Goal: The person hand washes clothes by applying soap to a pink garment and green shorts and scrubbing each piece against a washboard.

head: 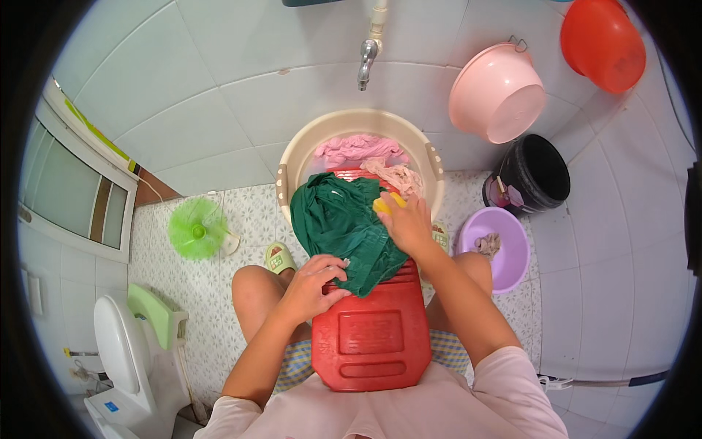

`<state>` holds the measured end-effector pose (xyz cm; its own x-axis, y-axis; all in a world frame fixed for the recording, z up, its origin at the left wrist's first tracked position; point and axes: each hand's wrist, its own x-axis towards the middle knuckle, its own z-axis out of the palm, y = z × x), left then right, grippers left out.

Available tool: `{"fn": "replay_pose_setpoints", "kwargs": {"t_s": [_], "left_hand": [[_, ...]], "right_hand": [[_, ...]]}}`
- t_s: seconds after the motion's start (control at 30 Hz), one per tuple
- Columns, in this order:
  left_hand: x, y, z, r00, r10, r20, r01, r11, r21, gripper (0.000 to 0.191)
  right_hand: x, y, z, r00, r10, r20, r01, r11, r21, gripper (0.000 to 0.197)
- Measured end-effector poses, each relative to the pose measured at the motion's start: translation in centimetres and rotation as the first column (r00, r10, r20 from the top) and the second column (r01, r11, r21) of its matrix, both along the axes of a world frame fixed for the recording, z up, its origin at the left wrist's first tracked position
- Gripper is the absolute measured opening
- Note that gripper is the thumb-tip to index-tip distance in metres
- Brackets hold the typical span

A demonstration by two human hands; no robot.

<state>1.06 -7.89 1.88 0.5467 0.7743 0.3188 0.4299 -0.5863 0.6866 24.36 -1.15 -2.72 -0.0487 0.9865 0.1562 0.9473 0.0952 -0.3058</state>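
Observation:
A dark green cloth garment (340, 214) with a small white logo lies wet and bunched over a red plastic washboard (370, 351). The board's near end rests against my body, its ribbed far part inside a beige basin (356, 118). My right hand (408, 225) grips a yellow bar of soap (390, 203) against the garment's right side; the fingers partly cover the bar. With bent fingers, my left hand (315, 285) holds the garment's near left edge against the board. Behind it in the basin are pink cloth (359, 148) and pale peach cloth (397, 175).
A metal tap (367, 57) juts from the wall above the basin. To the right are a purple basin (513, 269) with a cloth, a black bucket (540, 170) and hanging pink (499, 93) and red (609, 46) basins. Leftward stand a green fan (197, 230) and a toilet (120, 345).

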Motion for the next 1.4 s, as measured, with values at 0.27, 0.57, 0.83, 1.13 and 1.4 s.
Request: {"fn": "replay_pose_setpoints", "kwargs": {"t_s": [0.27,0.57,0.83,1.13,1.4], "left_hand": [[-0.8,-0.8,-0.7,0.993,0.082,-0.081,-0.094,0.984,-0.15,0.025],[0.4,0.0,-1.1,0.991,0.123,-0.045,-0.122,0.992,0.018,0.023],[3.7,4.1,0.3,0.84,0.459,0.289,-0.223,0.778,-0.588,0.017],[0.3,4.4,-6.6,0.658,0.712,0.244,-0.392,0.601,-0.696,0.014],[0.4,5.0,-7.4,0.756,0.627,0.187,-0.41,0.677,-0.611,0.014]], "right_hand": [[-6.7,-7.1,3.0,0.973,0.23,-0.026,-0.23,0.973,-0.016,0.046],[-3.2,0.1,-0.4,0.967,0.072,0.243,-0.099,0.99,0.099,0.05],[1.5,-0.8,3.5,0.894,-0.311,-0.323,0.263,0.947,-0.185,0.049],[-3.9,-3.0,5.3,0.957,0.09,-0.275,-0.023,0.972,0.236,0.053],[-6.3,-3.4,1.5,0.997,0.065,0.047,-0.072,0.983,0.171,0.054]]}}
